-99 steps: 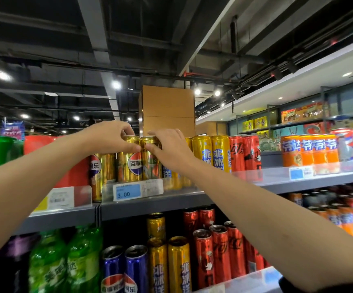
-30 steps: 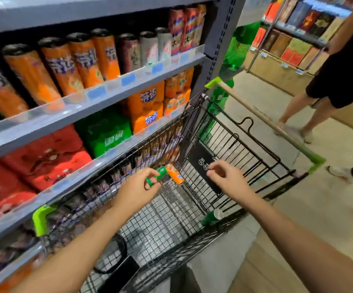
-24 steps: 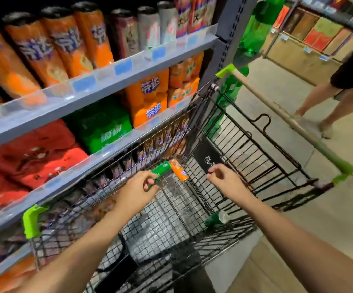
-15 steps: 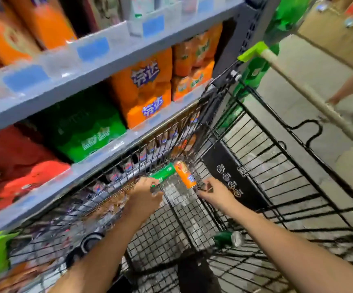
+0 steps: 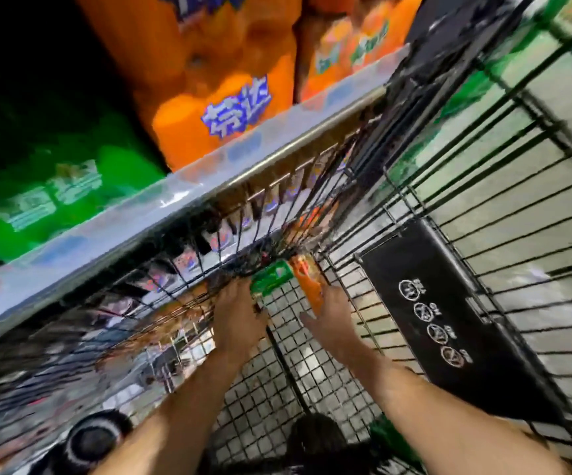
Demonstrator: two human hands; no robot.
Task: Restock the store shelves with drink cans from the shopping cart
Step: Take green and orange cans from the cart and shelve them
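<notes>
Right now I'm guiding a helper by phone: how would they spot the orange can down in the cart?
Find the black wire shopping cart parked against the shelf of orange and green drink packs. Look into its far corner, beside the black warning panel. The orange can lies there against the right hand; its neighbour, at the left hand, is a green can.

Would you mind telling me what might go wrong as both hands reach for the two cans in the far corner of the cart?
1. The green can and orange can lie touching, so lifting one may roll the other.
2. The right hand seems only partly around the orange can; it could slip.
3. The left hand works close to the cart wires and may snag.
</notes>
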